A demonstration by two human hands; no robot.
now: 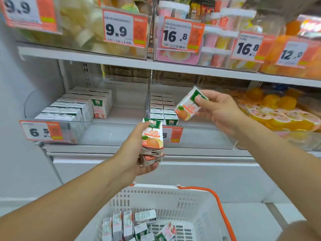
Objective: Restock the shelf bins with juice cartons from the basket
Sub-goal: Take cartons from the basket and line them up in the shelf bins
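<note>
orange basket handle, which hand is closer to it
Left. The left hand, holding stacked juice cartons, is above the white basket's orange handle; the right hand is higher, by the shelf.

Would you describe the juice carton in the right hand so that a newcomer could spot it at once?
Start at the clear shelf bin in the middle of the lower shelf, with two rows of cartons at its left. Just above its front edge, the right hand pinches a single juice carton. Unlike the shelved ones, it is tilted in mid-air, green end up and orange fruit picture down.
</note>
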